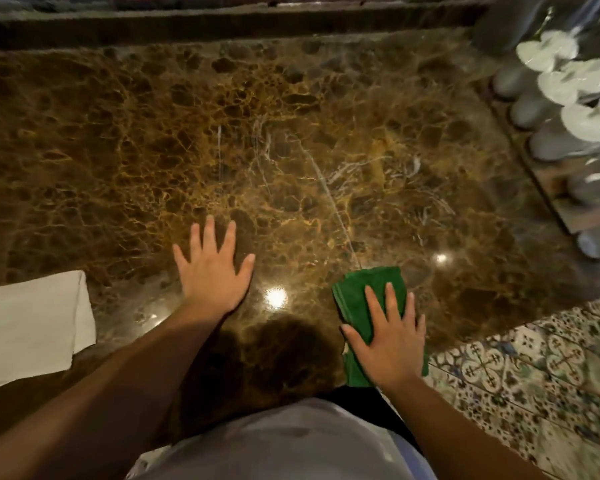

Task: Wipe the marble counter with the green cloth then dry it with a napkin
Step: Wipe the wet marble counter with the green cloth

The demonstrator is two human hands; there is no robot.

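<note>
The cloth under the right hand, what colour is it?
Green. The cloth shows clearly in the head view, under the right hand.

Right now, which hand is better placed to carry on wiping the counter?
Right. The right hand already presses flat on the green cloth near the front edge of the marble counter. The left hand lies bare on the marble, closer to the white napkin.

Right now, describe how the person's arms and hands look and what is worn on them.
Both forearms are bare, with no sleeves in view. The left hand and right hand wear no gloves, and no rings, watch or bracelet show. A light grey garment covers the torso below.
</note>
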